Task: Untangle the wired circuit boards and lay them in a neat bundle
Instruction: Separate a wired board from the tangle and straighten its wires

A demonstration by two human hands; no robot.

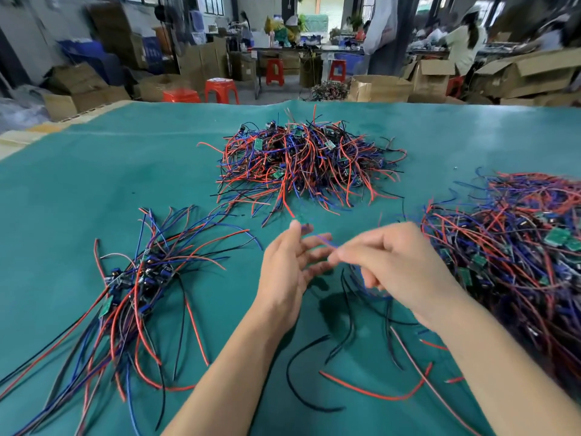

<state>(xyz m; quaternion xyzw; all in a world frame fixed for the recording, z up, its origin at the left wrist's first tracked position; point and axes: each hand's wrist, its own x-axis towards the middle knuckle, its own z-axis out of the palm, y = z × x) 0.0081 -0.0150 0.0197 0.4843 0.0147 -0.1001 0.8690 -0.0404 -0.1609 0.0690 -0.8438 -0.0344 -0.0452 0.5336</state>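
A green worktop (94,190) fills most of the view, and behind it a blurred workshop holds cardboard boxes (382,88), red plastic stools (221,89) and seated people at distant tables. On the right side of the worktop lies the biggest tangled heap (515,253) of red, blue and black wires with small green circuit boards caught among them, reaching to the picture's right edge. A second tangled pile (301,162) of the same wired boards sits at the far middle, apart from the other two groups. On the left lies the sorted bundle (132,284), its boards gathered near one spot and its wires fanning out roughly the same way toward the near edge and toward the far side. Loose wires (374,394), red and black, trail on the worktop between the forearms. Both hands are raised just above the worktop in the middle, close together. The left hand (289,272) is spread, palm turned inward, its fingers straight and apart, with a thin blue wire (325,241) crossing its fingertips. The right hand (390,262) has its grip pinched together on that blue wire, with blue and dark strands hanging below it; motion blur hides whether a board hangs there.
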